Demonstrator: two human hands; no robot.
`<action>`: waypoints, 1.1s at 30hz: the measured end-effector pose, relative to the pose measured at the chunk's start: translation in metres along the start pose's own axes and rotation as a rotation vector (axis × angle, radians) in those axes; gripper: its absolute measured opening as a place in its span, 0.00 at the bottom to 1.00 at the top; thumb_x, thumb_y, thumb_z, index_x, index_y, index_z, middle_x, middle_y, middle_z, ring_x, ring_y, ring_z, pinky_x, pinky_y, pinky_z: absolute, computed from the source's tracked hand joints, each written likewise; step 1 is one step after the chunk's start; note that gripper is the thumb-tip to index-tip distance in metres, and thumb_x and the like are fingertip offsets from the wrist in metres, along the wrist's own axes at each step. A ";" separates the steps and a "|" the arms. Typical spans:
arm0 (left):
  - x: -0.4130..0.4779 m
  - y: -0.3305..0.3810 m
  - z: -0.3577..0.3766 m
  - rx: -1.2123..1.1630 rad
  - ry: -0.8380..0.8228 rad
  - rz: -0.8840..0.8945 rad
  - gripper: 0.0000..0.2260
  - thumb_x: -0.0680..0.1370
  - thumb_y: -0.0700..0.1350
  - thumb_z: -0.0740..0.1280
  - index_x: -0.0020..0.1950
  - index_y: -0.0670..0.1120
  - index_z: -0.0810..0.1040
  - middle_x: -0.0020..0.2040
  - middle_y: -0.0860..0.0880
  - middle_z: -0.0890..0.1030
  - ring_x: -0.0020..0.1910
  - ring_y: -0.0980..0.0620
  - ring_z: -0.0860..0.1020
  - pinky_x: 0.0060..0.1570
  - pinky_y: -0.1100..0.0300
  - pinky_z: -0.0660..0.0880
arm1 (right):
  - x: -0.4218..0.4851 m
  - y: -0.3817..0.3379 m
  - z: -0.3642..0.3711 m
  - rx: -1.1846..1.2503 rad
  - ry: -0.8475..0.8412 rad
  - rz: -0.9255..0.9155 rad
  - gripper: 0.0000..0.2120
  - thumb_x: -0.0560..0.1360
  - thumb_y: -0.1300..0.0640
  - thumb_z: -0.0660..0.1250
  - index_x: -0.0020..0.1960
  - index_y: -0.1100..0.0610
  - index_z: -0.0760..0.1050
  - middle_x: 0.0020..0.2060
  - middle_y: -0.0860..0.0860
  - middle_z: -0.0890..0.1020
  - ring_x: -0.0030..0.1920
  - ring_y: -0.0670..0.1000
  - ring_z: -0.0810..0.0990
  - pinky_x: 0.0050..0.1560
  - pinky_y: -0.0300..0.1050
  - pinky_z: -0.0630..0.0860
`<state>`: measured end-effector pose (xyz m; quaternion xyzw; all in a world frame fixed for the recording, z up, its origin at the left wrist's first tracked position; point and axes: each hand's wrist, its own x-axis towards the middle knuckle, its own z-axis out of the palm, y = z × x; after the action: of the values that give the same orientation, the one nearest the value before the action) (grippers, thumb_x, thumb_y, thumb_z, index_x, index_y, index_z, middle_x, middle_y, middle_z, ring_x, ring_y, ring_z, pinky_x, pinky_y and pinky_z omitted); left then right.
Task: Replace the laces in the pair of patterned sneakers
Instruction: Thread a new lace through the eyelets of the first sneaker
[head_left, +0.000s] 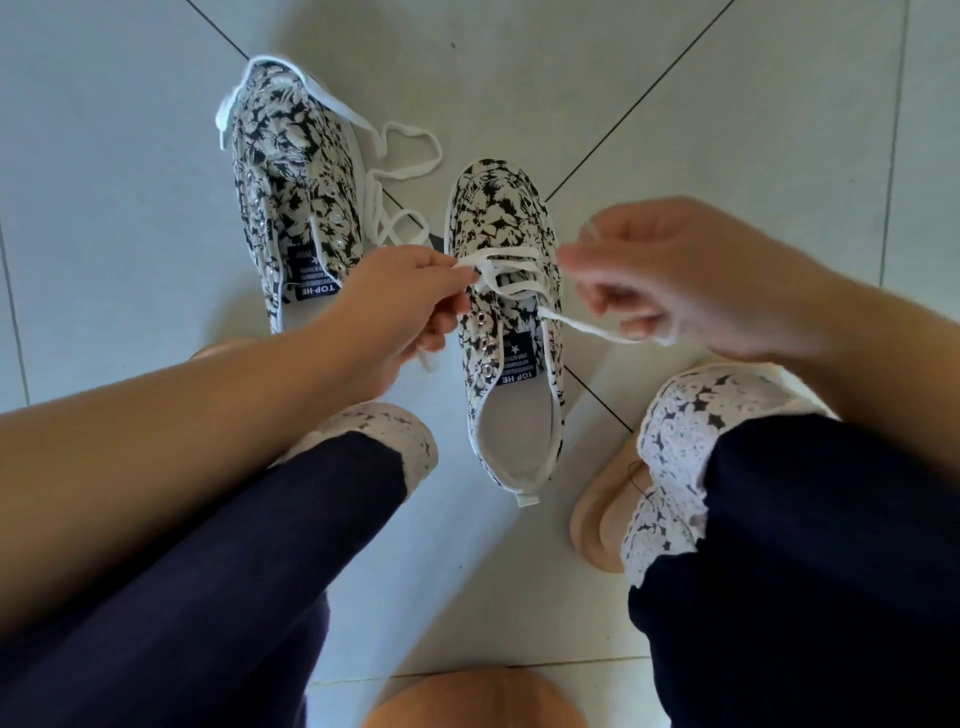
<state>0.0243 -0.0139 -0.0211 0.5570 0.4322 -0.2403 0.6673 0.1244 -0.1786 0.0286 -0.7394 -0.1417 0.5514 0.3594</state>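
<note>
Two sneakers sit on the tiled floor (727, 130). The near sneaker (506, 332) is in the middle, toe pointing away, with a white lace (511, 270) crossing its front; the eyelets (483, 341) nearer the heel are bare. The left hand (400, 301) pinches the lace at the sneaker's left edge. The right hand (675, 280) is blurred, but its fingers seem curled round the other lace end, drawn out rightward. The far sneaker (291, 182) lies upper left, a loose lace (400, 171) draped over its toe and coiled beside it.

Bare forearms (156, 415), navy trousers (234, 571) with white lace cuffs (670, 447), apparently peach slippers (592, 519).
</note>
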 end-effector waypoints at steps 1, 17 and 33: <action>-0.002 0.002 0.001 -0.115 -0.048 -0.043 0.04 0.77 0.38 0.62 0.46 0.39 0.75 0.31 0.48 0.73 0.26 0.56 0.67 0.21 0.68 0.63 | 0.002 0.002 0.009 -0.162 0.023 -0.018 0.14 0.76 0.51 0.62 0.34 0.57 0.72 0.23 0.45 0.70 0.21 0.42 0.65 0.25 0.34 0.67; -0.012 0.038 0.005 -0.976 -0.223 -0.155 0.04 0.76 0.32 0.57 0.46 0.34 0.71 0.34 0.41 0.74 0.28 0.54 0.72 0.30 0.69 0.75 | 0.019 0.019 0.045 0.244 -0.043 -0.037 0.15 0.71 0.58 0.71 0.56 0.48 0.75 0.45 0.45 0.80 0.42 0.39 0.79 0.40 0.31 0.75; -0.021 0.042 0.004 -1.064 -0.274 -0.153 0.16 0.67 0.27 0.58 0.55 0.34 0.66 0.31 0.37 0.74 0.24 0.52 0.73 0.25 0.67 0.74 | 0.024 0.014 0.046 0.282 0.019 -0.108 0.10 0.71 0.60 0.71 0.49 0.49 0.75 0.34 0.44 0.80 0.37 0.43 0.76 0.40 0.36 0.72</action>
<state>0.0485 -0.0102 0.0191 0.0736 0.4422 -0.1068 0.8875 0.0883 -0.1563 -0.0041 -0.6780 -0.0991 0.5387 0.4903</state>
